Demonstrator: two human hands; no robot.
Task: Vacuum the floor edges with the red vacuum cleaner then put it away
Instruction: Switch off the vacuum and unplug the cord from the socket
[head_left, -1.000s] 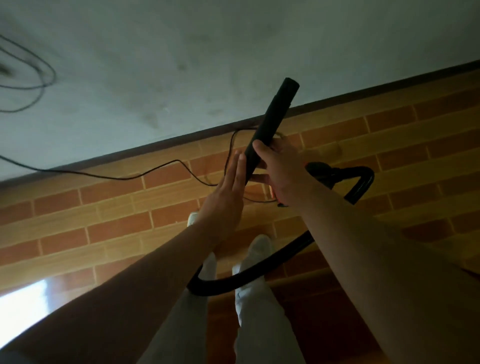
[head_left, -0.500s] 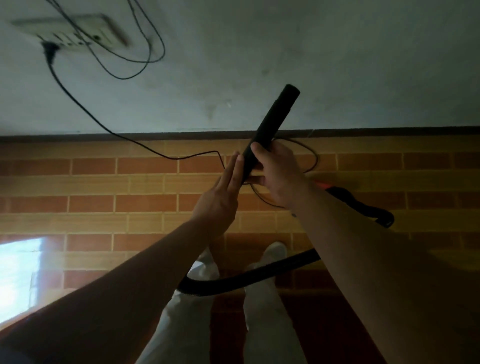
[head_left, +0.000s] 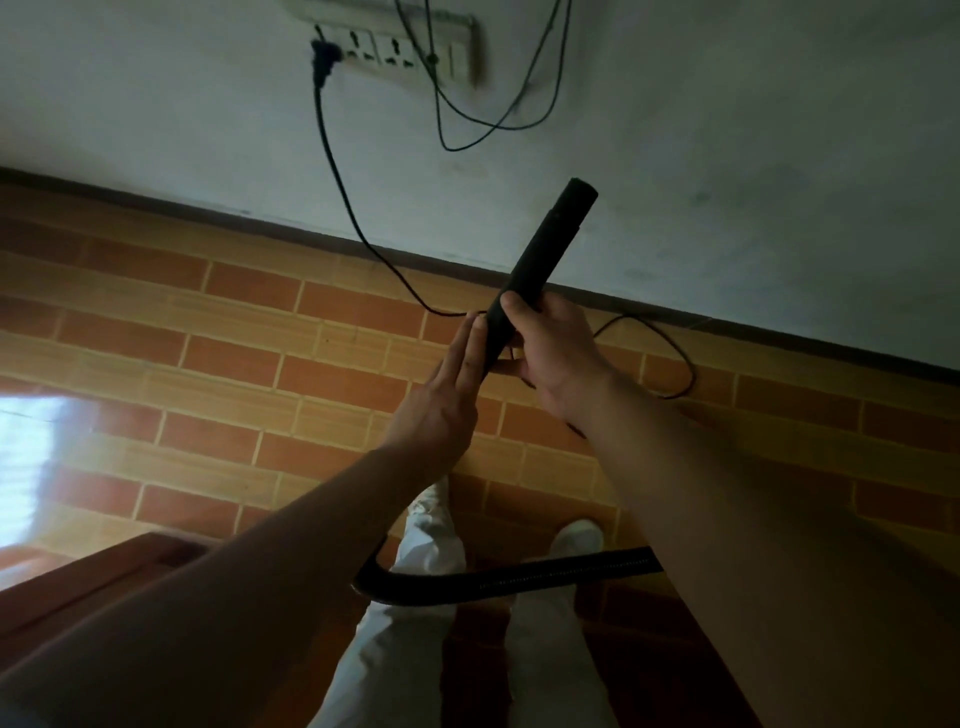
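A black vacuum tube (head_left: 540, 260) points up and to the right toward the wall. My right hand (head_left: 556, 353) grips its lower end, fingers curled round it. With fingers held straight, my left hand (head_left: 447, 395) lies flat against the tube's left side. The black ribbed hose (head_left: 519, 574) runs across in front of my legs near the floor. The vacuum's red body is hidden.
A wall power strip (head_left: 395, 44) holds a black plug, and its cord (head_left: 337, 171) trails down to the brick-pattern floor and loops behind my hands. A dark skirting line (head_left: 208, 213) marks the floor edge. A brown wooden surface (head_left: 88, 582) sits at lower left.
The view has swung up and left, bringing the power strip fully into sight. Both hands keep the same hold on the tube. The hose loop has dropped lower in view.
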